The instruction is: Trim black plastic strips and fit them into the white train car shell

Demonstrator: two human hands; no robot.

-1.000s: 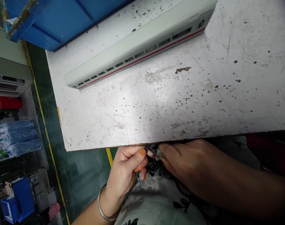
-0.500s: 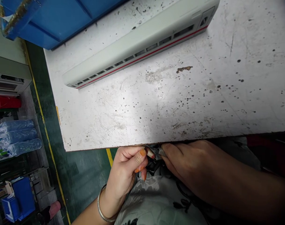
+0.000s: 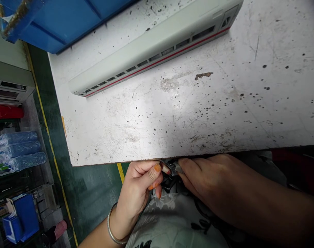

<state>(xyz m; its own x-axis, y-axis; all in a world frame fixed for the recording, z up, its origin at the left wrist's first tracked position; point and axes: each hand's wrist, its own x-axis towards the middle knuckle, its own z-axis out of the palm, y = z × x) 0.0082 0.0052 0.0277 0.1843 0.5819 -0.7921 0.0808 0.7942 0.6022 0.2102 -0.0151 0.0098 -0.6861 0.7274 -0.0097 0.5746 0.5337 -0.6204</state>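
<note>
Left hand (image 3: 137, 194), right hand (image 3: 210, 182) at workbench (image 3: 157, 131) edge; train shell (image 3: 151, 51) beyond.

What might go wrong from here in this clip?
The small metal piece at the right hand could slip and get lost in the patterned cloth below. The small red-and-white piece in the left hand is similarly tiny. Knuckles might also knock the table edge just above.

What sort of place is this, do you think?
Probably a factory workshop: a scuffed white workbench holds a model train body, with a blue plastic crate beside it and a green floor marked by a yellow line.
</note>
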